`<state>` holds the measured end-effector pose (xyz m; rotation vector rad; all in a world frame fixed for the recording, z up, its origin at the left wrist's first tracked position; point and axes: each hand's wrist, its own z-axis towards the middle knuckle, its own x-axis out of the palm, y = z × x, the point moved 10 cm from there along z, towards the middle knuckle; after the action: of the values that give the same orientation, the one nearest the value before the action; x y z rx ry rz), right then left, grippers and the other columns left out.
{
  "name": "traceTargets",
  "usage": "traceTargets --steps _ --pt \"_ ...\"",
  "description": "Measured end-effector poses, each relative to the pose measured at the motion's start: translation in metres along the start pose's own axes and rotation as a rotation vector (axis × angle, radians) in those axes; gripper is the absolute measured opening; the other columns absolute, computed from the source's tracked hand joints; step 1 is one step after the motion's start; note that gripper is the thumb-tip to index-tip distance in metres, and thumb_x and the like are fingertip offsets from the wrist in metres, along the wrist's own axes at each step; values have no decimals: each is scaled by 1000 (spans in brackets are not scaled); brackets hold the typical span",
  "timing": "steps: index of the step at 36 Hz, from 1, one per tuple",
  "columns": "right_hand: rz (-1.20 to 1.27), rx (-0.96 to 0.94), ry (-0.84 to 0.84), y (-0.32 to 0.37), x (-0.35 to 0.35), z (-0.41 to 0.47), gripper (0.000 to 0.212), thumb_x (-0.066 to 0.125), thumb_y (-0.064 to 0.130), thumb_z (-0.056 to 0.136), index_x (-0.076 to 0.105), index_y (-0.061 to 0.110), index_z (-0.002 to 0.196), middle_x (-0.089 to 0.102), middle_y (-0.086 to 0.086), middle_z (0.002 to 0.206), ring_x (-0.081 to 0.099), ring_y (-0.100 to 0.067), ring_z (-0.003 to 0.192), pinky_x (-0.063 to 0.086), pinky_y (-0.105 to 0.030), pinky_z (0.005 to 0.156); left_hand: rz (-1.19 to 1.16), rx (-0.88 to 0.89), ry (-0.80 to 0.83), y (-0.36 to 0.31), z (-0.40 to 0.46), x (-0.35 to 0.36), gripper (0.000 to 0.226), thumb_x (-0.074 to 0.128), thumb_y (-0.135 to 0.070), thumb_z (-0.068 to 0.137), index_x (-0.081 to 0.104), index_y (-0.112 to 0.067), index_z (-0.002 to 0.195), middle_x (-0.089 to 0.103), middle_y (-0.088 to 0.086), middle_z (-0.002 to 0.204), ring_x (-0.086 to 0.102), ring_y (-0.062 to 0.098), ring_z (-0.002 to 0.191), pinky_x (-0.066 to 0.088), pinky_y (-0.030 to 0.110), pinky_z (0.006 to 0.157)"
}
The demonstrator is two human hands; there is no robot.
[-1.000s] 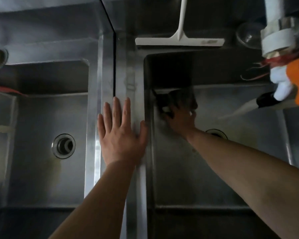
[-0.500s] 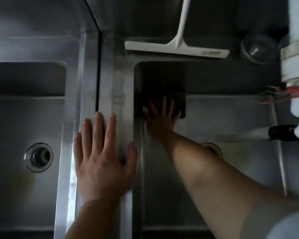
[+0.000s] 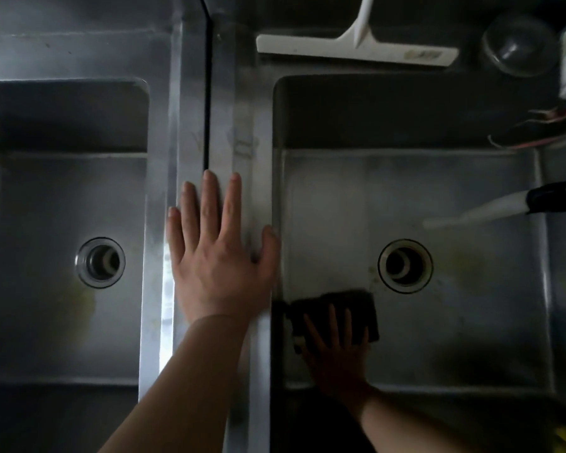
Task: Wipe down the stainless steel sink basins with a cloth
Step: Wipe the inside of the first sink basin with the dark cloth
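Right hand [image 3: 337, 351], nearest the viewer, is down in the right basin [image 3: 471, 338]. Fingers spread and fairly straight, laid flat on a dark cloth [image 3: 340, 305] and pressing it to the basin floor; no curl round the cloth visible. Cloth sits in the near-left part of that floor, against or just beside the left wall, and just near of the right drain [image 3: 405, 265]. Lighting dim here; fine finger detail uncertain.

Left hand [image 3: 219, 256] lies palm down on the steel divider [image 3: 242, 125] between the two basins. Fingers straight, thumb out over the right basin's edge. This grip holds nothing; judged to be bracing.

Left basin [image 3: 30, 207]: floor bare apart from the left drain [image 3: 100, 262]; yellowish stain just near of that drain.

Further out: white spout [image 3: 471, 214] reaching in over the right basin from the right. On the back surface, a white squeegee [image 3: 356, 50] lying flat, and a round dark bowl-like item [image 3: 517, 47] to its right.

Progress (judgement): wiping under way in the right basin. Faint yellowish marks show right of its drain, so that floor is likely unfinished. The stain suggests the left basin is still to be wiped; its walls cannot be assessed.
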<state>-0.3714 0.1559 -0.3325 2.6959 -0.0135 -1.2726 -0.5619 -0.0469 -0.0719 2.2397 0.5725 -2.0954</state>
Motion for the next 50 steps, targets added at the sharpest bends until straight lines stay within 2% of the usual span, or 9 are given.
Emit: traceTargets --steps 3,7,11,17,30,38,42,46,50 --pt "87 92 -20 8 -21 37 67 21 70 90 0 51 151 11 -14 163 4 -44 148 4 -71 109 4 3 -5 2 0 1 73 36 -56 93 13 -29 156 9 2 165 -2 22 152 9 49 122" --pt "227 236 -227 19 -99 125 64 33 63 93 27 40 152 21 -18 161 19 -49 145 19 -77 104 4 7 -20 2 0 0 73 37 -56 93 15 -28 156 10 3 164 0 23 152 8 48 122" --pt "295 178 -197 35 -151 228 68 30 72 91 3 53 150 -12 -7 165 -16 -40 149 -8 -73 109 3 4 -46 2 1 -2 72 40 -54 92 20 -27 156 15 3 164 4 25 152 11 49 122" --pt "177 98 -117 39 -173 276 66 17 76 87 -11 60 145 -27 -1 161 -31 -35 144 -24 -68 102 13 22 -55 2 1 1 72 41 -54 91 20 -27 155 16 3 163 5 25 152 11 50 121" --pt "44 -53 57 38 -57 99 64 20 72 93 -11 56 147 -26 -1 162 -28 -35 146 -10 -71 108 53 39 -42 2 -2 4 73 29 -61 92 10 -31 156 6 1 165 -3 22 152 3 46 123" --pt "-280 -194 564 5 22 -20 63 21 77 90 -7 62 144 -36 0 157 -34 -43 140 -3 -79 104 82 62 -47 2 -3 6 74 21 -62 91 8 -29 156 4 4 165 -4 26 151 3 47 123" --pt "-352 -210 831 -4 36 -73 56 14 68 97 -1 55 150 -24 7 161 -30 -47 141 -11 -72 109 115 80 -30 0 -4 7 73 18 -62 93 6 -28 156 2 7 165 -4 28 151 2 49 122" --pt "-123 -127 825 -12 17 -88 55 14 66 99 3 53 151 -13 9 164 -18 -33 149 -3 -58 117 126 142 -9 -5 -10 5 65 18 -58 98 10 -29 156 2 6 165 -5 32 151 0 51 122" --pt "128 4 646 -32 -23 -96 64 21 71 95 14 47 153 1 5 166 -2 -29 152 7 -54 121 61 266 -16 -18 -20 -4 58 25 -49 101 23 -23 153 10 8 164 1 31 151 2 49 122"
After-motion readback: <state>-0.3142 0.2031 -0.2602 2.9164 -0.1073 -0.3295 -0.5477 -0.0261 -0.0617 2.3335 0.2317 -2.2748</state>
